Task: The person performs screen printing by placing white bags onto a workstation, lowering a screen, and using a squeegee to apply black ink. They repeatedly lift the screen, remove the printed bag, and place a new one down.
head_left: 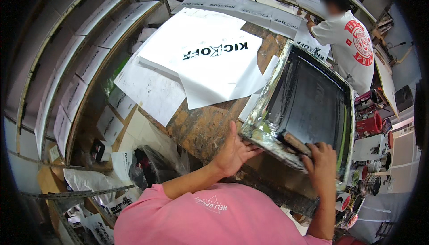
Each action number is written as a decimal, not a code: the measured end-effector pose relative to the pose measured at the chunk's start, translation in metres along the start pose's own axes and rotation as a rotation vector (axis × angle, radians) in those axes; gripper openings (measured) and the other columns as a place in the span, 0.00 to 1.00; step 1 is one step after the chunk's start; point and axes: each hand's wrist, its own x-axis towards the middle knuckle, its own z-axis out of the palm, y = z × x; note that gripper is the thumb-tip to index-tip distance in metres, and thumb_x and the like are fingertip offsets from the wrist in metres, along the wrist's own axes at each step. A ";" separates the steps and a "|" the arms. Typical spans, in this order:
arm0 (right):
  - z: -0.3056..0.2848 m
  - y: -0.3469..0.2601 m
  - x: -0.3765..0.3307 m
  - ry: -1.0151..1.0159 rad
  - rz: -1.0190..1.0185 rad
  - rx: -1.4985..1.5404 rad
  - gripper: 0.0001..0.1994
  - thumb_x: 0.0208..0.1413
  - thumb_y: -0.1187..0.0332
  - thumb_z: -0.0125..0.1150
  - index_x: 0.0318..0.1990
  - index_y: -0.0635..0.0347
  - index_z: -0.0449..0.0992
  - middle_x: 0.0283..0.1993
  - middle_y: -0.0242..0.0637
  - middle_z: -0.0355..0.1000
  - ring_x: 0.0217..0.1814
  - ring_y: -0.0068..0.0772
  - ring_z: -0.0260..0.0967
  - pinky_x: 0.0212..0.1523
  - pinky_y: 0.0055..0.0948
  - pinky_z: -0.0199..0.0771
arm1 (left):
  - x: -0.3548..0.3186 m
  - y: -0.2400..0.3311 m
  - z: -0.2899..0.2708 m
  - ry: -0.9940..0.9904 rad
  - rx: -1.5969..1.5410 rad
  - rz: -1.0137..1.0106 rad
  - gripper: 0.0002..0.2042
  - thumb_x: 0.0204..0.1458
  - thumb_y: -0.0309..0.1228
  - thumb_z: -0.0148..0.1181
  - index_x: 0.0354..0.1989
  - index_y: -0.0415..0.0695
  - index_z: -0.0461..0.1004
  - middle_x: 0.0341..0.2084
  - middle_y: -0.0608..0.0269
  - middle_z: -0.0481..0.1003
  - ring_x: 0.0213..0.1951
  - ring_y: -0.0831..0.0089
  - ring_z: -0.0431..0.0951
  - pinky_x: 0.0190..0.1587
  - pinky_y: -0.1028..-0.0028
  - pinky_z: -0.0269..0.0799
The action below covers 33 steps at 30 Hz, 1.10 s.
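A screen printing frame (353, 120) with dark mesh and ink-crusted edges lies at the right of the worn wooden table. My right hand (321, 162) grips the wooden handle of a squeegee (292, 143) near the frame's near end. At the frame's near left corner is my left hand (234, 152), open, thumb raised and fingers stretched out. Its fingertips reach the frame's edge and are partly hidden there. Left of the frame lies a stack of white sheets (223, 82); the top one has black printed lettering.
Racks (82, 66) holding printed sheets line the left side. Across the table a person in a white shirt (344, 44) stands by more printed sheets. Ink cans (370, 184) crowd the right. A plastic bag (154, 166) sits below the table's left edge.
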 end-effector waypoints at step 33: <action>0.064 0.118 0.188 -0.152 -0.033 0.187 0.19 0.61 0.54 0.61 0.50 0.60 0.80 0.47 0.53 0.79 0.50 0.60 0.75 0.53 0.50 0.73 | 0.004 -0.049 -0.099 0.124 0.184 -0.023 0.42 0.65 0.66 0.30 0.70 0.39 0.57 0.60 0.42 0.72 0.61 0.51 0.74 0.67 0.51 0.66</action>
